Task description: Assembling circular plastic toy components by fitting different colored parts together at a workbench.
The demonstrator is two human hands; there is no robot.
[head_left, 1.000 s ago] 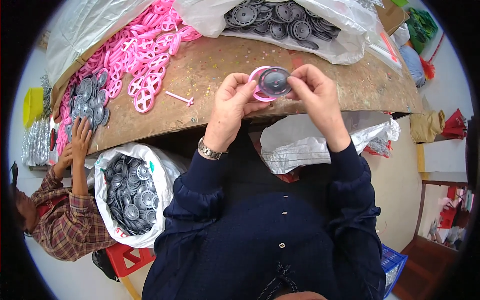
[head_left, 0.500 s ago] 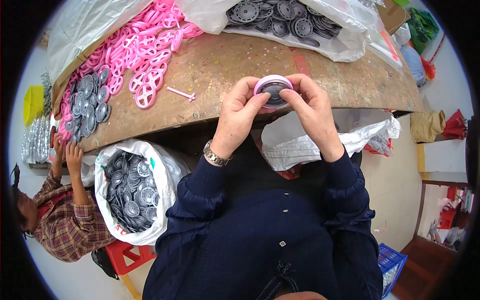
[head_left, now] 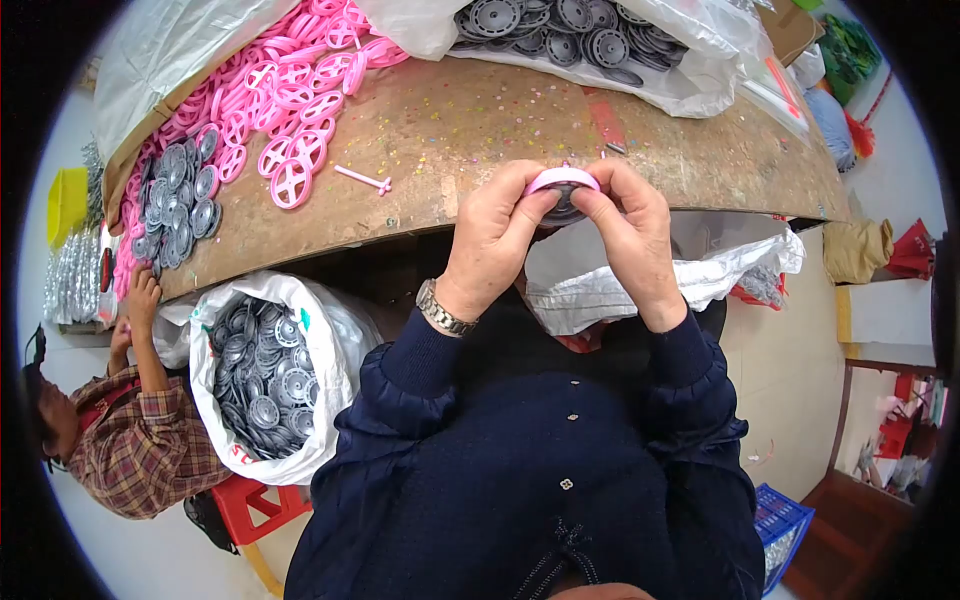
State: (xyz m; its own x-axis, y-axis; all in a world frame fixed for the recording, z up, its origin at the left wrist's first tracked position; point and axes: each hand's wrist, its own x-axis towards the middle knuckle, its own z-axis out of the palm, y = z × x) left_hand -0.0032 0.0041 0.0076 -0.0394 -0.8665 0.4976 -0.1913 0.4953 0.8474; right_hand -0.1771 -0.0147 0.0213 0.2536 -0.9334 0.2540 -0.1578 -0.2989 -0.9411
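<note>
Both my hands grip a pink ring-shaped wheel point(head_left: 563, 178) with a grey ribbed disc point(head_left: 563, 207) set in it, just off the table's near edge. My left hand point(head_left: 490, 235) pinches its left side, thumb pressed on the grey disc. On the opposite side my right hand point(head_left: 635, 235) does the same, its thumb also on the disc. The wheel is tilted, so its pink rim shows edge-on at the top. My fingers hide its sides and back. Below my hands hangs a white sack point(head_left: 690, 285).
Pink wheels point(head_left: 290, 90) and grey discs point(head_left: 175, 205) lie heaped on the wooden table point(head_left: 430, 150), near a pink rod point(head_left: 362, 180). More discs point(head_left: 590, 40) lie at the back. A white bag point(head_left: 325, 385) of discs stands left, beside a seated person point(head_left: 140, 440).
The wheel has tipped from facing me to nearly edge-on, and my hands have shifted slightly right. One of the other person's hands has dropped below the table edge.
</note>
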